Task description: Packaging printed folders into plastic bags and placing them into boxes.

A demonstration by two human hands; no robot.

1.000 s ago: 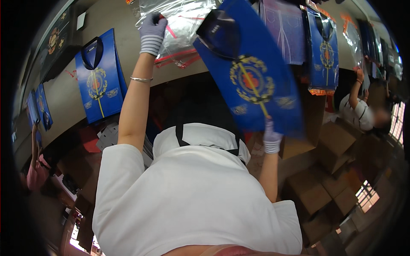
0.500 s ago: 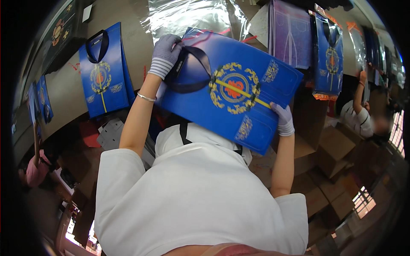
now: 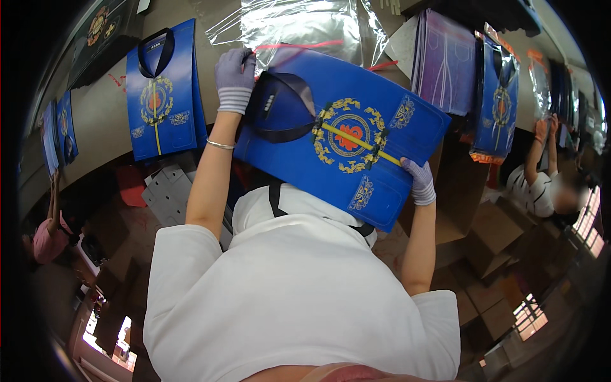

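A blue paper gift bag (image 3: 280, 153) with a round gold-and-red emblem and a yellow stripe lies tilted in front of my chest, its top toward the left. My left hand (image 3: 235, 79), in a grey-and-white striped glove, is closed at the bag's upper left corner, beside the black ribbon handle (image 3: 280, 135); its fingertips are partly hidden. At the bag's bottom end, my right hand (image 3: 419, 181) grips the edge, thumb on the front. Just beyond the bag lies a clear plastic sleeve (image 3: 305, 25) with red strips near its edge.
Another blue gift bag (image 3: 159, 108) lies on the table to the left. Purple-blue printed bags (image 3: 445, 63) and a plastic-wrapped blue bag (image 3: 498, 102) lie to the right. Cardboard boxes (image 3: 496, 229) stand at lower right. Other people work at both sides, one in a striped white shirt (image 3: 531, 188).
My left hand has shifted slightly left at the bag's corner. The bag stays almost in place, while the surroundings have shifted slightly in view. The person at right now has both hands raised.
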